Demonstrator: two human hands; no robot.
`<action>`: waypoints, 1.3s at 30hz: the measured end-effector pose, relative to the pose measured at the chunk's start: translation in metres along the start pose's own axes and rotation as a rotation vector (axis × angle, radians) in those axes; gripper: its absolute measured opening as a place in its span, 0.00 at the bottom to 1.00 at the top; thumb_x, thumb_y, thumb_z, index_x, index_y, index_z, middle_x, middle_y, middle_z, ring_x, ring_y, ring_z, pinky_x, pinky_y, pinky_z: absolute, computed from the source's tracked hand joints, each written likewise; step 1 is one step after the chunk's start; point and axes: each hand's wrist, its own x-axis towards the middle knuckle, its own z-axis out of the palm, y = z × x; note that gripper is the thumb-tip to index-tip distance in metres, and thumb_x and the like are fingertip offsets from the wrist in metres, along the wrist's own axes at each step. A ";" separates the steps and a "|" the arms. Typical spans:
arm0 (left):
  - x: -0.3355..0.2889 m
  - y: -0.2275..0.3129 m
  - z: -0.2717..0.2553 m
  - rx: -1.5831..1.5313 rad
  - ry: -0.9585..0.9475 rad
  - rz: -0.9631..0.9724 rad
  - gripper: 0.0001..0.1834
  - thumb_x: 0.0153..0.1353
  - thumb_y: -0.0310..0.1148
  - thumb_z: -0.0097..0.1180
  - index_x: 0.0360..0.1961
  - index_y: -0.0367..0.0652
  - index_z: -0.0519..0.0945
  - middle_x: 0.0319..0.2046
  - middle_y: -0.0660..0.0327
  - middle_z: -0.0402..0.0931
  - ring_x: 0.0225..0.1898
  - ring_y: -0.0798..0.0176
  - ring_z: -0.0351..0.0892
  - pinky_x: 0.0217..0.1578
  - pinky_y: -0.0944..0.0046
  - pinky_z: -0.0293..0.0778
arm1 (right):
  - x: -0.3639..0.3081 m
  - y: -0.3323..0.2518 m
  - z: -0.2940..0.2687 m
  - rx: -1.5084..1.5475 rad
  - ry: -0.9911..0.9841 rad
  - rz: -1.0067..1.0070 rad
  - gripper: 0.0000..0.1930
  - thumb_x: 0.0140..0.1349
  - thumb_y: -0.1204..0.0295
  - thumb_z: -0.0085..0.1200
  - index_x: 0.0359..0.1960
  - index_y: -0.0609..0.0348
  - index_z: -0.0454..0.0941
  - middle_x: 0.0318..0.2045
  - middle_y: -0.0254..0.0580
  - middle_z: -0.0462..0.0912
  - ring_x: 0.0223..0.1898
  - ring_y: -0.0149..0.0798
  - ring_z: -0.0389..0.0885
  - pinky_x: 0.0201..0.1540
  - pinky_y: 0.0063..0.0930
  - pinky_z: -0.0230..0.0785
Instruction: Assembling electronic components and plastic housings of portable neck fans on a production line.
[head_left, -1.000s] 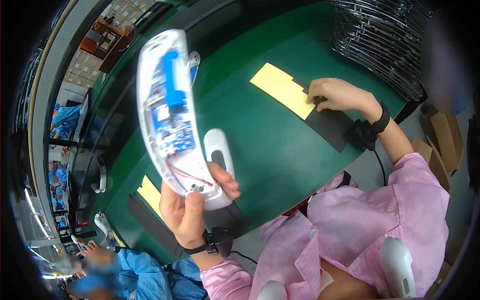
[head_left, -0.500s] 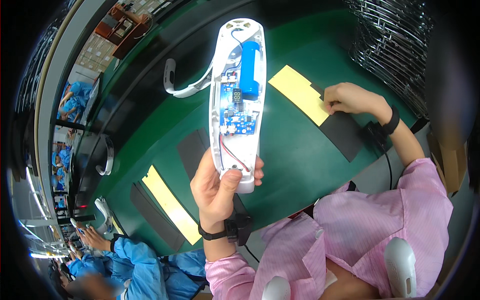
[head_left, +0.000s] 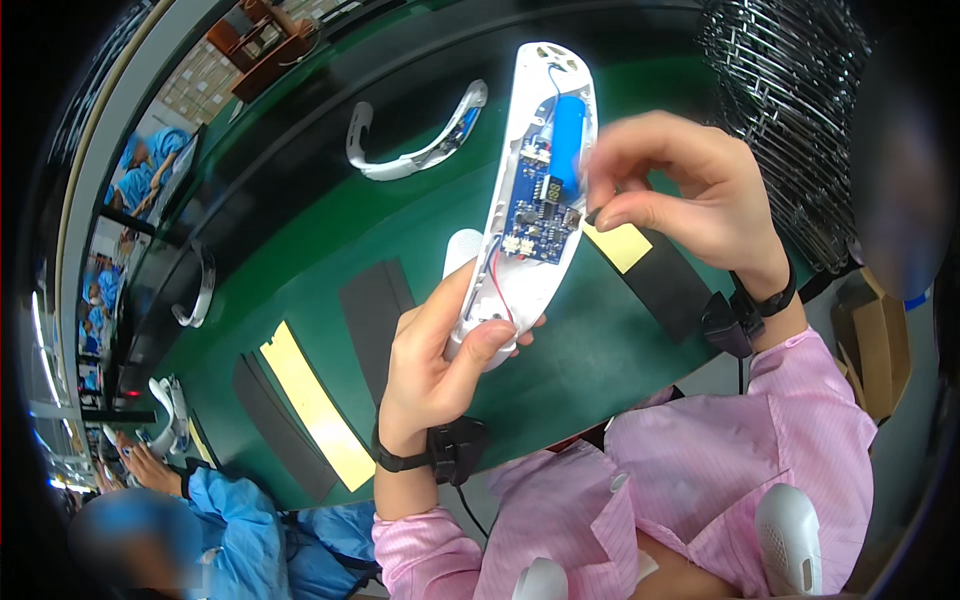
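The open white casing, with its blue circuit board and blue cylindrical cell exposed, is held upright at the centre of the frame, gripped at its lower end by the left hand. Half a second ago the right hand was resting on the yellow-and-black strip at the right; it has now been brought up to the casing, fingers pinched, apparently on a small dark piece, though blur hides it. Work on the board seems begun. A curved white part lies on the green surface at upper left.
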 end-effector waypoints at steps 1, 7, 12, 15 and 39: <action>-0.002 0.002 -0.002 0.001 -0.007 -0.013 0.23 0.60 0.27 0.51 0.55 0.29 0.66 0.32 0.54 0.80 0.30 0.65 0.80 0.31 0.69 0.75 | 0.002 -0.002 0.001 0.029 -0.032 0.041 0.08 0.45 0.85 0.59 0.30 0.67 0.79 0.28 0.44 0.79 0.32 0.36 0.79 0.35 0.23 0.70; 0.000 0.004 -0.016 -0.065 -0.042 -0.039 0.25 0.61 0.34 0.51 0.55 0.29 0.66 0.32 0.53 0.78 0.30 0.65 0.79 0.30 0.68 0.76 | 0.009 -0.003 0.010 -0.286 -0.024 -0.276 0.07 0.43 0.86 0.58 0.26 0.67 0.77 0.27 0.44 0.79 0.32 0.38 0.78 0.36 0.25 0.70; 0.007 0.009 -0.030 -0.102 -0.116 -0.079 0.25 0.60 0.33 0.52 0.56 0.31 0.65 0.33 0.54 0.78 0.30 0.66 0.78 0.29 0.69 0.75 | 0.012 -0.010 0.008 -0.405 -0.134 -0.318 0.06 0.43 0.82 0.59 0.25 0.65 0.78 0.35 0.46 0.79 0.38 0.41 0.77 0.44 0.33 0.66; 0.008 0.011 -0.029 -0.072 -0.115 -0.048 0.25 0.60 0.32 0.52 0.56 0.31 0.66 0.32 0.54 0.78 0.29 0.67 0.78 0.29 0.70 0.74 | 0.011 -0.005 0.009 -0.418 -0.038 -0.309 0.07 0.44 0.77 0.62 0.27 0.54 0.81 0.52 0.46 0.72 0.59 0.47 0.62 0.57 0.38 0.58; -0.006 0.018 -0.040 0.284 -0.145 0.449 0.24 0.54 0.21 0.53 0.55 0.31 0.68 0.32 0.49 0.78 0.29 0.56 0.81 0.30 0.64 0.75 | -0.004 -0.006 0.042 -0.148 0.167 -0.215 0.12 0.50 0.74 0.58 0.36 0.56 0.72 0.64 0.56 0.54 0.67 0.52 0.50 0.65 0.47 0.43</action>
